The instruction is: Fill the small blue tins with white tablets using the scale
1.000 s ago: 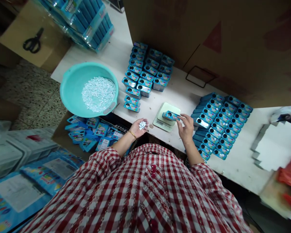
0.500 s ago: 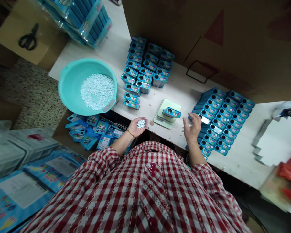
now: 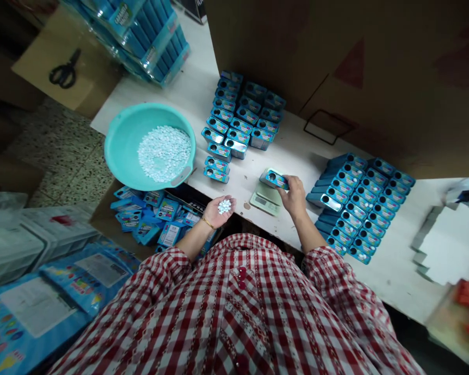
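Note:
My left hand point(image 3: 216, 212) is cupped palm up near the table's front edge and cradles a small heap of white tablets point(image 3: 224, 207). My right hand point(image 3: 293, 196) has its fingers on the right end of a blue box point(image 3: 274, 178) with a round dark hole in its top. That box is at the back of a pale kitchen scale point(image 3: 269, 200); whether it touches the plate is hard to tell. Left of my hands, a turquoise basin point(image 3: 113, 148) contains many more white tablets point(image 3: 164, 152).
Blue boxes stand in rows behind the scale point(image 3: 240, 125); more rows on the right point(image 3: 354, 203) show white tablets in many holes. A large cardboard box point(image 3: 297, 47) walls off the back. Below the basin, a carton holds loose blue boxes point(image 3: 168, 208). Scissors point(image 3: 64, 73) lie at upper left.
My right hand has moved left from beside the right-hand rows and taken hold of the blue box at the scale. My left hand still holds the tablets. The view has shifted slightly.

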Action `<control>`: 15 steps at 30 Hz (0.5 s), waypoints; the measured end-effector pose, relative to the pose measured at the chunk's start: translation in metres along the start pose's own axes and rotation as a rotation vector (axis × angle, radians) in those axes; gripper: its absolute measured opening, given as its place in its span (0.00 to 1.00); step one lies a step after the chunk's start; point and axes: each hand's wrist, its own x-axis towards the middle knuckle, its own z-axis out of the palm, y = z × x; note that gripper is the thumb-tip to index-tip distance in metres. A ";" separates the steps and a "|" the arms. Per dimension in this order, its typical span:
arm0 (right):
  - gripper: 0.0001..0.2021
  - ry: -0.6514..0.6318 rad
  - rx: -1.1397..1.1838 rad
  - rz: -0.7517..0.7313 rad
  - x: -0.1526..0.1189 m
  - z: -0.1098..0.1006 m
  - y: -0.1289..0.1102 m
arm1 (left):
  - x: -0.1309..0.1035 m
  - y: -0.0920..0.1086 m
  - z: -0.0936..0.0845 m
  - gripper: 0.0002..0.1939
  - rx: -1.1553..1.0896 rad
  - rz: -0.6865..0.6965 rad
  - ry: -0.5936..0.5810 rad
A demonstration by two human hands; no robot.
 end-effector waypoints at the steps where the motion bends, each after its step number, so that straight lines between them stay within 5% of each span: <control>1: 0.16 0.011 0.005 -0.005 0.015 0.007 -0.005 | -0.002 0.002 -0.002 0.12 -0.013 0.010 0.010; 5: 0.17 0.023 0.024 0.030 0.081 0.045 -0.029 | -0.008 0.006 -0.008 0.11 -0.052 0.038 0.045; 8: 0.20 0.043 0.059 0.086 0.101 0.057 -0.035 | -0.010 0.008 -0.010 0.11 -0.058 0.043 0.054; 11: 0.20 0.105 0.051 0.046 0.075 0.035 -0.015 | -0.009 0.008 -0.008 0.11 -0.034 0.037 0.056; 15: 0.13 0.252 -0.181 0.092 -0.010 -0.029 0.040 | -0.004 0.005 -0.003 0.13 0.023 0.000 0.058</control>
